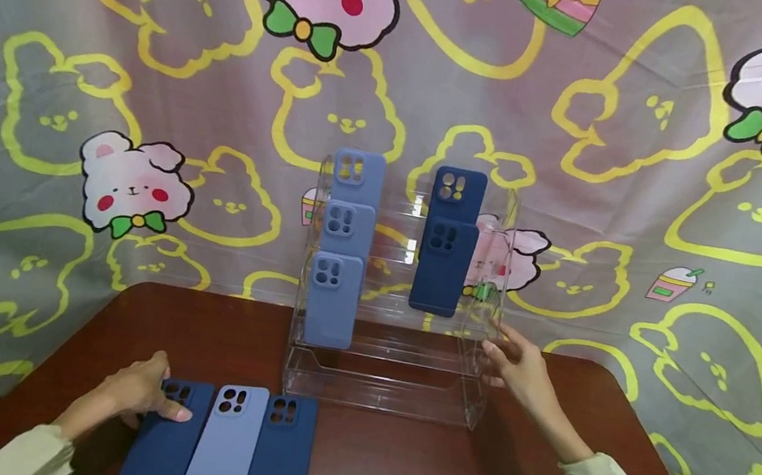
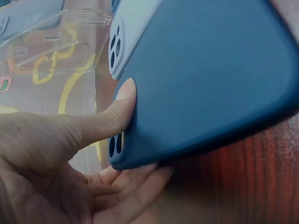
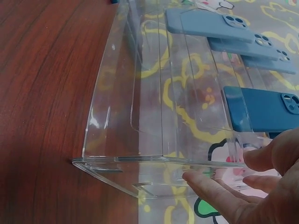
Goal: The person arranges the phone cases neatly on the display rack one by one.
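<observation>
At the lower left of the head view my left hand (image 1: 136, 390) pinches the camera end of a dark blue phone case (image 1: 160, 451). In the left wrist view the thumb (image 2: 124, 105) lies over the case and the other fingers reach under its edge. Alongside lie a light blue phone case (image 1: 224, 444) and another dark blue case (image 1: 281, 461). My right hand (image 1: 517, 365) is at the right side of a clear tiered display rack (image 1: 380, 393). Its loosely extended fingers (image 3: 210, 189) lie right at the rack's side panel in the right wrist view.
Three light blue cases (image 1: 333, 300) stand one above another on the rack's left side. Two dark blue cases (image 1: 441, 271) stand on its upper right. The rack sits on a dark brown table (image 1: 391, 469), with a patterned cloth (image 1: 611, 182) hanging behind.
</observation>
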Available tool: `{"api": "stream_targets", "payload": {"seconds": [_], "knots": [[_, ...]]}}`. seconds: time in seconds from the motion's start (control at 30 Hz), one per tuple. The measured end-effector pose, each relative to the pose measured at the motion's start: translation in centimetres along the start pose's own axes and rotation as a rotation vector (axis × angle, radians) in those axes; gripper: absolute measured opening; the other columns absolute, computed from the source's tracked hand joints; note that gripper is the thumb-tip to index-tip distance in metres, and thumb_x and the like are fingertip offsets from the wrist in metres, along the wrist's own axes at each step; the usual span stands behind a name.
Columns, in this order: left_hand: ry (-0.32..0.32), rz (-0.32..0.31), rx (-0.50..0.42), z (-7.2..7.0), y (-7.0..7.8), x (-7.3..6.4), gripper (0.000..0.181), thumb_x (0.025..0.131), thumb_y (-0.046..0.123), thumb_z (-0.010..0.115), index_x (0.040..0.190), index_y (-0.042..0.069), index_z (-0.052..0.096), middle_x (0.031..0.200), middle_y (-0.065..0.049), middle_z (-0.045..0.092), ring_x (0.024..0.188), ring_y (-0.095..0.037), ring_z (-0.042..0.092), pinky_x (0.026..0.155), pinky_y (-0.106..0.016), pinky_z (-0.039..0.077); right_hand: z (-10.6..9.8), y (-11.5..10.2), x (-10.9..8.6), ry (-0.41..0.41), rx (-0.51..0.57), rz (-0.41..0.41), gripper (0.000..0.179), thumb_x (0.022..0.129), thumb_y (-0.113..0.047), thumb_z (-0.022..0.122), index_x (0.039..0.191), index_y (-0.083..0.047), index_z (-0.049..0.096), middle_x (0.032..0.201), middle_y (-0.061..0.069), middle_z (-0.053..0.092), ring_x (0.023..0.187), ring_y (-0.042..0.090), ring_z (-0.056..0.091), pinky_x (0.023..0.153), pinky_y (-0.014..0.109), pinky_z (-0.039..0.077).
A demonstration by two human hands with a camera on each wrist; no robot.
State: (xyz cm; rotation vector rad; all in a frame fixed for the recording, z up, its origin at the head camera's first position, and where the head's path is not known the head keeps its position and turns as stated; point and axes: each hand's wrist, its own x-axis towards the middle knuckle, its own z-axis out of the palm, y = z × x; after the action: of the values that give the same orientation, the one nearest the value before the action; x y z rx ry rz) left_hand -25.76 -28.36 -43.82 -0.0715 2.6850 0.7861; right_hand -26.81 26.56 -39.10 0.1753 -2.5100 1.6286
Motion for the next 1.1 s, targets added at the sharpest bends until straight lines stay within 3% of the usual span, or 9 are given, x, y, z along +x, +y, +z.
{"api": "stream_targets", "payload": {"seconds": [0.13, 0.33, 0.67, 0.9, 1.1], "knots": [[0.021, 0.035, -0.106, -0.8, 0.0, 0.0, 0.068, 0.08, 0.022, 0.094, 0.114, -0.014, 0.047, 0.09, -0.024, 0.061, 0.071, -0.026, 0.068, 0.059, -0.043, 0.065, -0.1, -0.1, 0.3, 0.002, 0.0, -0.004, 0.057, 0.108, -0.006, 0.057, 0.16, 0.002, 0.037, 0.139, 0.039, 0.057, 0.101, 0.038, 0.075, 0.078, 0.046, 0.067], [-0.008, 0.096, -0.322, -1.9, -0.9, -0.1, 0.051, 0.087, 0.002, 0.083, 0.117, -0.023, 0.051, 0.089, -0.017, 0.068, 0.076, -0.024, 0.071, 0.064, -0.044, 0.067, -0.2, 0.1, 0.3, -0.004, 0.006, 0.006, 0.058, 0.108, -0.006, 0.057, 0.16, 0.005, 0.035, 0.14, 0.04, 0.057, 0.094, 0.031, 0.077, 0.076, 0.045, 0.067], [-0.093, 0.142, -0.467, -4.2, -1.8, 0.0, 0.063, 0.097, 0.021, 0.078, 0.138, -0.017, 0.049, 0.106, -0.015, 0.077, 0.093, -0.028, 0.076, 0.075, -0.046, 0.067, -0.4, 0.2, 0.4, 0.025, 0.003, 0.02, 0.057, 0.107, -0.007, 0.059, 0.159, 0.003, 0.039, 0.141, 0.039, 0.056, 0.095, 0.036, 0.077, 0.076, 0.044, 0.067], [-0.006, 0.147, -0.474, -5.4, -1.0, -1.1, 0.061, 0.098, 0.023, 0.077, 0.14, -0.013, 0.052, 0.107, -0.014, 0.076, 0.091, -0.026, 0.076, 0.075, -0.047, 0.067, -0.3, 0.3, -0.3, 0.022, -0.039, -0.006, 0.056, 0.107, -0.009, 0.061, 0.158, 0.002, 0.042, 0.142, 0.037, 0.056, 0.096, 0.039, 0.077, 0.073, 0.043, 0.067], [0.126, 0.241, -0.483, -7.1, 2.2, -2.4, 0.066, 0.099, 0.025, 0.075, 0.147, -0.012, 0.049, 0.114, -0.019, 0.074, 0.09, -0.018, 0.076, 0.078, -0.045, 0.067, -0.3, 0.4, -0.4, 0.036, -0.078, -0.017, 0.057, 0.106, -0.01, 0.062, 0.158, 0.001, 0.042, 0.142, 0.035, 0.058, 0.096, 0.039, 0.077, 0.071, 0.041, 0.067]]}}
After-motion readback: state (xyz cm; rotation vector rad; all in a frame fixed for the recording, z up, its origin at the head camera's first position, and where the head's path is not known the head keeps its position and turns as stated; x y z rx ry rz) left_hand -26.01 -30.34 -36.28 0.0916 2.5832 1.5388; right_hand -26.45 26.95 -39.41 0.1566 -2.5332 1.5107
